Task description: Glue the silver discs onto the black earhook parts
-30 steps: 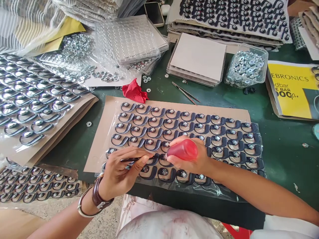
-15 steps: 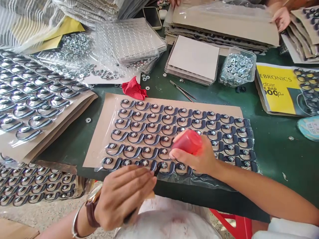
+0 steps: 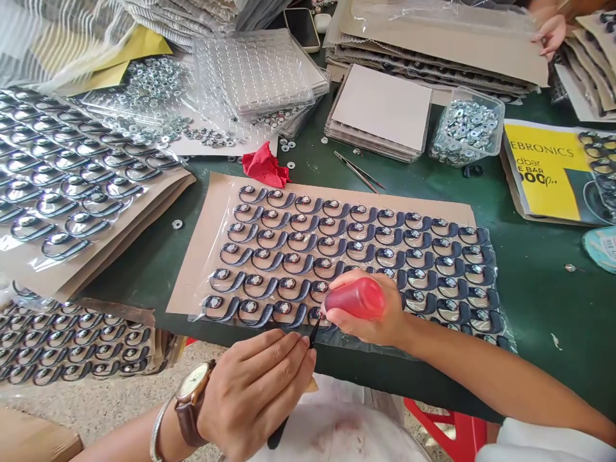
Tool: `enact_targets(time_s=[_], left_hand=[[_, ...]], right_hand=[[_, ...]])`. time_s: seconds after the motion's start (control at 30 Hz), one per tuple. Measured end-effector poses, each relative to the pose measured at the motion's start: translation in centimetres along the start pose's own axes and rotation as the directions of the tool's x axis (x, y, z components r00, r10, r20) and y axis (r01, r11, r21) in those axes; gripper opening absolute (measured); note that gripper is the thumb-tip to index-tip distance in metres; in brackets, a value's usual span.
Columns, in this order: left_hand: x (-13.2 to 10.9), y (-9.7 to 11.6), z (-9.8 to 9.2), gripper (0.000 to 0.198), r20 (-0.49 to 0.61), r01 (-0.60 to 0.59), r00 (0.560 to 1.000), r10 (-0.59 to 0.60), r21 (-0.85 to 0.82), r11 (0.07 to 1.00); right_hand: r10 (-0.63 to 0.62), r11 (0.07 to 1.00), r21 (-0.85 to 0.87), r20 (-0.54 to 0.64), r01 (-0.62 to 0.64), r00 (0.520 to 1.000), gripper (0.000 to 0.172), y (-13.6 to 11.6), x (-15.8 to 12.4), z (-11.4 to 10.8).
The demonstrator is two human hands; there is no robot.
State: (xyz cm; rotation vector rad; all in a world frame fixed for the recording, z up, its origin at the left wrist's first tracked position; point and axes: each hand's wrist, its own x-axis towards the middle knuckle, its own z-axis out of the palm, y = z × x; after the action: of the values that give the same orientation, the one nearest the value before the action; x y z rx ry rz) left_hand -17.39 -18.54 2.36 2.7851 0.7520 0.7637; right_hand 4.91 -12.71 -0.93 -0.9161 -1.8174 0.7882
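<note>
My right hand (image 3: 368, 317) is wrapped round a red squeeze bottle (image 3: 356, 299), tipped with its nozzle end down to the left. That end meets a round-topped black hook piece in the front row. My left hand (image 3: 262, 385) grips slim black tweezers (image 3: 314, 333), whose dark tip points up at the same piece; most of the tool is hidden by the fingers. Rows of these black curved hook pieces (image 3: 293, 263) with pale round centres lie on clear plastic over a brown cardboard sheet (image 3: 190, 276).
Silver tweezers (image 3: 359, 172) and a crumpled red cloth (image 3: 264, 165) lie behind the sheet. Further back are a clear box of metal washers (image 3: 464, 128), loose washers (image 3: 154, 83) and stacked plastic sheets (image 3: 255, 70). Another person's hand (image 3: 551, 33) touches a cardboard stack (image 3: 447, 38).
The bottle has come down and left to the front row. My left hand has shifted right, bringing the black tweezers' tip beside the nozzle. The view has shifted slightly.
</note>
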Motion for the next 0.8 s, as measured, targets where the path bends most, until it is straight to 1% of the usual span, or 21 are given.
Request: enact_targets(time_s=[0.17, 0.3, 0.4, 0.57, 0.67, 0.8], left_hand=[[0.21, -0.04, -0.08, 0.018, -0.008, 0.018, 1.0, -0.018, -0.005, 1.0], [0.19, -0.02, -0.05, 0.018, -0.004, 0.02, 1.0, -0.02, -0.007, 1.0], [0.07, 0.02, 0.04, 0.018, -0.002, 0.024, 1.0, -0.024, -0.008, 1.0], [0.0, -0.07, -0.02, 0.019, 0.003, 0.037, 0.999, -0.037, -0.022, 0.999], [0.09, -0.39, -0.12, 0.02, -0.013, 0.057, 0.998, -0.058, -0.074, 0.996], [0.53, -0.89, -0.1, 0.021, -0.048, 0.087, 0.994, -0.095, -0.14, 0.986]], right_hand=[[-0.023, 1.0, 0.012, -0.022, 0.024, 0.999, 0.017, 0.01, -0.01, -0.03], [0.007, 1.0, 0.025, -0.052, -0.005, 0.999, 0.015, 0.11, -0.07, -0.12], [0.037, 0.999, 0.019, -0.037, -0.036, 0.999, 0.015, 0.24, -0.14, -0.02], [0.039, 0.999, 0.02, -0.027, -0.039, 0.999, 0.016, 0.45, -0.27, 0.08], [0.072, 0.997, 0.001, -0.021, -0.072, 0.997, 0.016, 0.38, -0.22, -0.14], [0.106, 0.994, -0.036, 0.012, -0.106, 0.994, 0.021, 0.1, -0.1, -0.51]])
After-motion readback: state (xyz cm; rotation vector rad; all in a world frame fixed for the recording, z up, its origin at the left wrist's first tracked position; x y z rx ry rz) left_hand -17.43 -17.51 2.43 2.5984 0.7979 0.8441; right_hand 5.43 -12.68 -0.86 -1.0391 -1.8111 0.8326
